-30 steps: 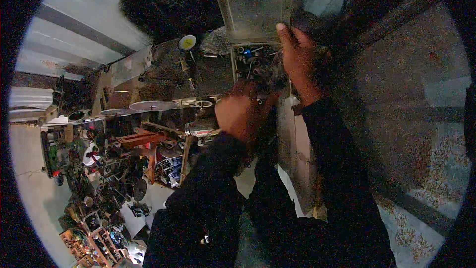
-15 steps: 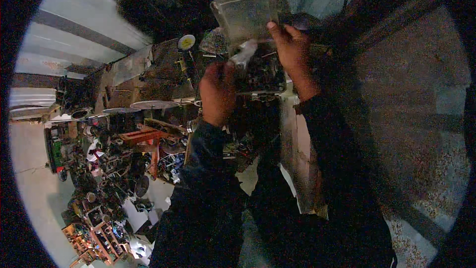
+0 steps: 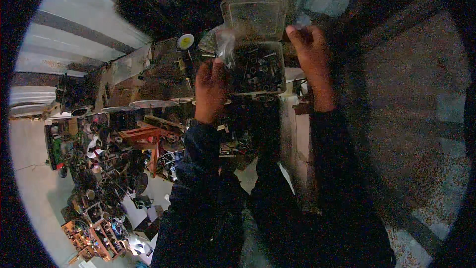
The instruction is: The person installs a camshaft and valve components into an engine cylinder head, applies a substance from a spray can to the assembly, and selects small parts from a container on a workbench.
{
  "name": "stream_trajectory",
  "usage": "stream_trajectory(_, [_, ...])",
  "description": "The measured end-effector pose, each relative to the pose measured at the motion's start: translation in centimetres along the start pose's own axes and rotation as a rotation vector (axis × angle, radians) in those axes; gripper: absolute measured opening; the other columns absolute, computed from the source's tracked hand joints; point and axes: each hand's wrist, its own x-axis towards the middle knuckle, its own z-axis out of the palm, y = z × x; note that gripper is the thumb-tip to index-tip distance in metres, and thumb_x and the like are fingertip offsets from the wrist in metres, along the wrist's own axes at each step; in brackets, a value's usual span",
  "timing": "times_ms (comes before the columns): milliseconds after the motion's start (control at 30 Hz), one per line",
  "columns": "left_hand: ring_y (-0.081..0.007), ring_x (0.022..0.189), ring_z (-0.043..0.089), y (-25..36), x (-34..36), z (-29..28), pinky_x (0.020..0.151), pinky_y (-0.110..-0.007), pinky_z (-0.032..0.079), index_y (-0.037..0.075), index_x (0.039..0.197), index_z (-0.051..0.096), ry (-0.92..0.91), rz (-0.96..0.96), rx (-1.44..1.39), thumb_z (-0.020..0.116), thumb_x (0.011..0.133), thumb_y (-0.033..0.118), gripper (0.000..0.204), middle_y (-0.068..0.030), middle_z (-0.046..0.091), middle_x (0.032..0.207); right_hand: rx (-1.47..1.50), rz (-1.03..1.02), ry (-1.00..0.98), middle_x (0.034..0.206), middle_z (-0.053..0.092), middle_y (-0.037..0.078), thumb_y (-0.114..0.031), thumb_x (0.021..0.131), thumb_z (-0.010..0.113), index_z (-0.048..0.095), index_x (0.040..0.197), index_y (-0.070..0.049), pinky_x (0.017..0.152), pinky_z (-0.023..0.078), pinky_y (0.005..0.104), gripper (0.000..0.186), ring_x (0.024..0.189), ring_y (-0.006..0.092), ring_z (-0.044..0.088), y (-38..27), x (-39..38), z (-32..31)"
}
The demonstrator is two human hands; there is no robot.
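A crumpled clear plastic bag [image 3: 226, 47] is pinched in the fingertips of my left hand [image 3: 210, 84], beside the left edge of an open plastic box [image 3: 283, 69]. Loose small dark metal parts [image 3: 255, 69], some of them ring-shaped, fill the box. Behind it a clear plastic lid [image 3: 254, 17] leans upright. My right hand [image 3: 313, 52] hovers to the right of the box and lid, its thumb and fingers apart and holding nothing I can see. What the bag contains, if anything, cannot be made out.
A round dial with a white and yellow face [image 3: 185, 42] stands left of the box. Lower left, an orange-red metal frame [image 3: 144, 134] and piled parts and tools crowd the floor. A pale wooden post [image 3: 296, 144] runs below the box, and a rusty sheet wall [image 3: 411, 94] rises at right.
My right hand has let go of the lid and moved right. The lid now leans behind the box. My left hand has drawn the bag leftward, uncovering the metal parts.
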Motion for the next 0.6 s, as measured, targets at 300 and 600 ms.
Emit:
stream_trajectory(300, [-0.012,0.093,0.061,5.3,3.1,-2.1,0.086,-0.029,0.049,0.003,0.106,0.064,-0.116,-0.4,-0.672,0.075,0.096,0.015,0.019,-0.0044,0.069,0.1,0.487,-0.009,-0.584,0.099,0.073,0.003,-0.036,0.097,0.073,0.071,0.11,-0.004,0.071,0.054,0.0274,0.034,0.087,0.0139,0.068,-7.4,-1.9,0.8])
stream_trajectory(600, [-0.0168,0.107,0.065,7.1,3.8,-3.7,0.093,-0.03,0.052,0.006,0.128,0.054,-0.245,-0.799,-1.011,0.077,0.091,0.004,0.044,-0.009,0.071,0.115,0.536,0.172,-0.646,0.112,0.071,0.007,-0.024,0.102,0.067,0.062,0.127,-0.004,0.081,0.064,0.0372,0.033,0.097,0.0187,0.071,-4.6,-1.4,0.8])
